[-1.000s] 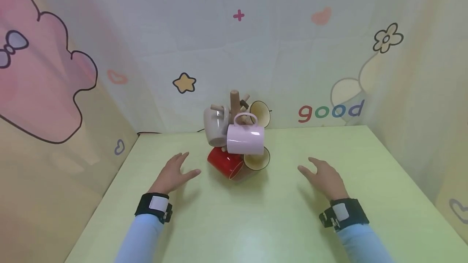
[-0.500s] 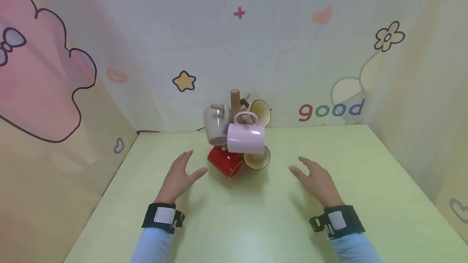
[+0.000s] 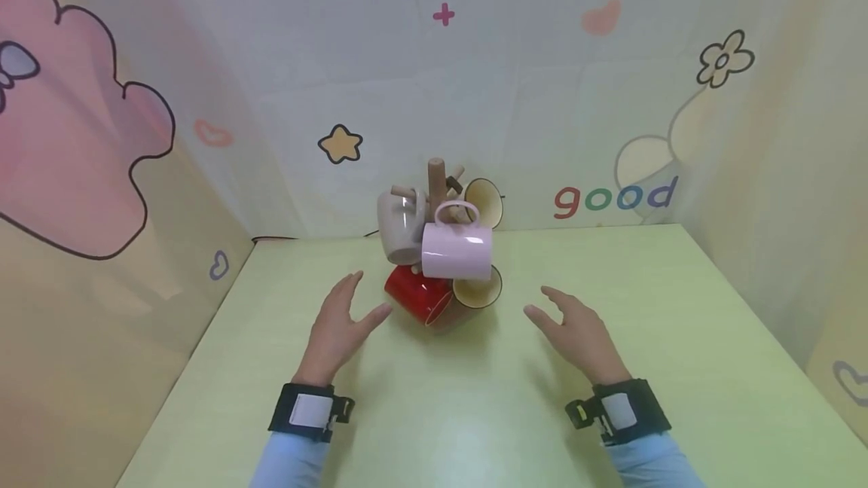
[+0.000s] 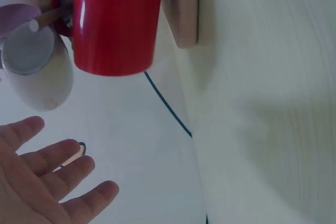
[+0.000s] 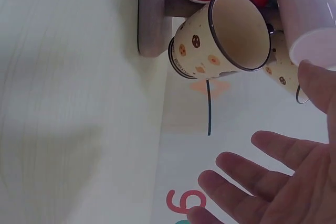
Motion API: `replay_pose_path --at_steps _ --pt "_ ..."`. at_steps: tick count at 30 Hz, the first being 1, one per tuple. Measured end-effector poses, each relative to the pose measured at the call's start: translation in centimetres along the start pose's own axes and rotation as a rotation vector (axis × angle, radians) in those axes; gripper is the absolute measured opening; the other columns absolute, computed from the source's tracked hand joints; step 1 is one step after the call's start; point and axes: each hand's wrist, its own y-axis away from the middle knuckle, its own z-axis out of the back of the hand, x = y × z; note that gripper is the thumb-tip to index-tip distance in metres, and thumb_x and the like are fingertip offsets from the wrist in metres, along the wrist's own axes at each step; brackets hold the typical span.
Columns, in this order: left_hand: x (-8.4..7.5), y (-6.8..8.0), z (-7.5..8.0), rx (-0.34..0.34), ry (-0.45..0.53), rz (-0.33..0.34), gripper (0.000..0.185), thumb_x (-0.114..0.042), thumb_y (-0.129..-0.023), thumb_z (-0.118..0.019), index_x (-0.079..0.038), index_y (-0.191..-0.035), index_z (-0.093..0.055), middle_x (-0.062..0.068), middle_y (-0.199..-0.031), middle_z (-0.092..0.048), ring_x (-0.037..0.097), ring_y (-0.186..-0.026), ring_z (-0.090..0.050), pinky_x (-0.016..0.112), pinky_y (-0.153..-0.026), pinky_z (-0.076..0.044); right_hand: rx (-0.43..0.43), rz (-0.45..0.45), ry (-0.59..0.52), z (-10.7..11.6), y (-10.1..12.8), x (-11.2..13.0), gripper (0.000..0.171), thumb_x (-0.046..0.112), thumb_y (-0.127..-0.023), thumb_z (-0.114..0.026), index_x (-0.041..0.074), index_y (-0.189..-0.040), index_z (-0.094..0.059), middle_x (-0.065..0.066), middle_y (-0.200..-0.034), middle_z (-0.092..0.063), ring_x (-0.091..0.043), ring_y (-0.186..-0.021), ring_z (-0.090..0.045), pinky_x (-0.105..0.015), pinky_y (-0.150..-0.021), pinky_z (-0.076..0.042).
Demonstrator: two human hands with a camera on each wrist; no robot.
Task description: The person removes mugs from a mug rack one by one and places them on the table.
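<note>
A wooden mug tree [image 3: 437, 176] stands at the back middle, hung with several mugs. Facing me is a pale pink mug [image 3: 457, 251], its handle looped up over a peg. To its left hangs a white mug [image 3: 400, 230], and below that a red mug [image 3: 419, 294] tilts down. A cream mug with a dark rim and cookie prints [image 5: 223, 38] hangs low right; another cream mug [image 3: 484, 203] is behind, higher up. My left hand [image 3: 334, 333] hovers left of the red mug, fingers spread, holding nothing. Right of the tree, my right hand [image 3: 582, 337] is likewise spread, touching nothing.
The mug tree's wooden base [image 5: 152, 19] rests on the pale green table [image 3: 434, 413]. A printed curtain [image 3: 576, 96] rises behind and at both sides. A thin dark cord [image 3: 274, 238] lies along the table's back edge.
Both hands have moved inward toward the mug tree, the left to the right and the right to the left. The head view has tilted slightly down. The mugs hang as before.
</note>
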Motion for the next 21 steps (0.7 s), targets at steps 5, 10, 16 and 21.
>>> replay_pose_path --at_steps 5,10,16,21 --pt "-1.1 0.6 0.0 -0.006 -0.001 -0.015 0.085 -0.055 -0.089 -0.066 -0.014 -0.155 -0.032 0.014 -0.158 -0.031 0.037 -0.144 -0.028 0.064 -0.107 -0.032 -0.004 0.029 0.004 -0.1 0.3 0.6 0.073 0.053 -0.100 -0.049 -0.002 -0.147 -0.041 -0.028 -0.146 -0.044 -0.047 -0.132 -0.043 -0.062 -0.104 -0.037" --pt "-2.0 1.0 -0.2 -0.005 0.016 -0.039 0.083 -0.052 -0.089 -0.067 -0.013 -0.154 -0.034 0.014 -0.157 -0.034 0.037 -0.144 -0.029 0.063 -0.108 -0.032 -0.019 0.060 0.007 -0.3 0.4 0.9 0.072 0.053 -0.100 -0.049 -0.002 -0.147 -0.042 -0.027 -0.146 -0.045 -0.046 -0.133 -0.042 -0.061 -0.105 -0.036" --pt "-2.6 1.6 -0.9 -0.003 0.011 -0.041 0.086 -0.057 -0.087 -0.068 -0.012 -0.153 -0.036 0.014 -0.155 -0.037 0.036 -0.142 -0.032 0.062 -0.107 -0.034 -0.024 0.084 0.003 -0.4 0.5 1.4 0.073 0.054 -0.099 -0.050 -0.001 -0.146 -0.043 -0.026 -0.145 -0.047 -0.045 -0.132 -0.044 -0.061 -0.105 -0.037" --pt "-3.4 2.0 -1.7 -0.013 0.049 -0.065 0.082 -0.057 -0.086 -0.070 -0.012 -0.149 -0.042 0.010 -0.150 -0.043 0.033 -0.138 -0.040 0.061 -0.103 -0.040 -0.030 0.098 -0.004 -0.4 0.5 1.7 0.072 0.053 -0.099 -0.052 0.000 -0.146 -0.044 -0.024 -0.145 -0.048 -0.044 -0.132 -0.045 -0.060 -0.105 -0.037"
